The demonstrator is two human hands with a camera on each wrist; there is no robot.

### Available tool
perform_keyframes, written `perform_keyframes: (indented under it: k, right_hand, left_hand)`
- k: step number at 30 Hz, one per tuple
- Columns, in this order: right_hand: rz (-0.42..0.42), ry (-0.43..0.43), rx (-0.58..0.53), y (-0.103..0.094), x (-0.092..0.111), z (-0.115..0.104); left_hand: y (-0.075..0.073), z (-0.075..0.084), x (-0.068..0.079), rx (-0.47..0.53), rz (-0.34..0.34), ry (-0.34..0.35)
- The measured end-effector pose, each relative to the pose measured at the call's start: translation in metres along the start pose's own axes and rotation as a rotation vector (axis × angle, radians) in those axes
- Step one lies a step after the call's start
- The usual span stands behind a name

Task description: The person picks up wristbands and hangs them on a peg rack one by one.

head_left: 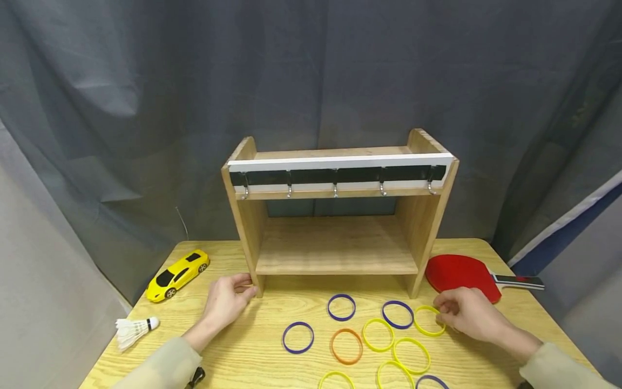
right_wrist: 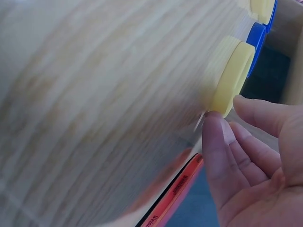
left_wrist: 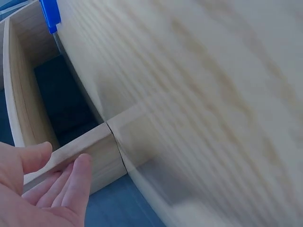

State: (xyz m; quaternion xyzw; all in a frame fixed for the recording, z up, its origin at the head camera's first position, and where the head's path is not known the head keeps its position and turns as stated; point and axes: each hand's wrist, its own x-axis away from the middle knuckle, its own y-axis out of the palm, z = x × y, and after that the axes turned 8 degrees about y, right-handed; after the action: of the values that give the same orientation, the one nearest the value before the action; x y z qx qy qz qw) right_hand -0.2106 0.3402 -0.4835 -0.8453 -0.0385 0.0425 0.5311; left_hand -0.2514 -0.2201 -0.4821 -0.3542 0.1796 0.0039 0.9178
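Note:
A small wooden shelf [head_left: 335, 246] stands on the table, with a row of several metal hooks along its upper front. My left hand [head_left: 228, 300] grips the foot of its left side panel, thumb in front and fingers along the outer face; the left wrist view shows this panel edge [left_wrist: 102, 156] between thumb and fingers. With thumb and fingertips, my right hand [head_left: 466, 313] pinches the right side of a yellow ring [head_left: 418, 327]. In the right wrist view that yellow ring [right_wrist: 232, 78] lies on the wood between thumb and index fingertip.
Blue rings [head_left: 283, 340], other yellow rings [head_left: 364, 340] and an orange ring [head_left: 332, 351] lie before the shelf. A red table tennis bat [head_left: 457, 273] lies to the right. On the left are a yellow toy car [head_left: 180, 274] and a shuttlecock [head_left: 133, 330]. Grey curtains [head_left: 291, 70] hang behind.

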Motion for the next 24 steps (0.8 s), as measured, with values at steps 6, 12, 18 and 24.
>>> perform_keyframes:
  k: [6,12,18,24]
  right_hand:
    - [-0.008,0.03,0.008,0.003,-0.007,0.0]
    - [-0.035,0.063,-0.01,0.004,-0.011,0.0]
    - [-0.041,0.074,-0.016,0.005,-0.013,-0.002]
    - [-0.04,0.08,-0.024,0.005,-0.013,-0.002]
  left_hand:
    - [0.003,0.0,-0.004,0.027,0.041,-0.034]
    - [0.004,-0.001,-0.006,0.012,0.062,-0.061]
    - [0.005,0.0,-0.007,0.025,0.079,-0.068]
    - [0.006,0.001,-0.007,0.027,0.085,-0.067]
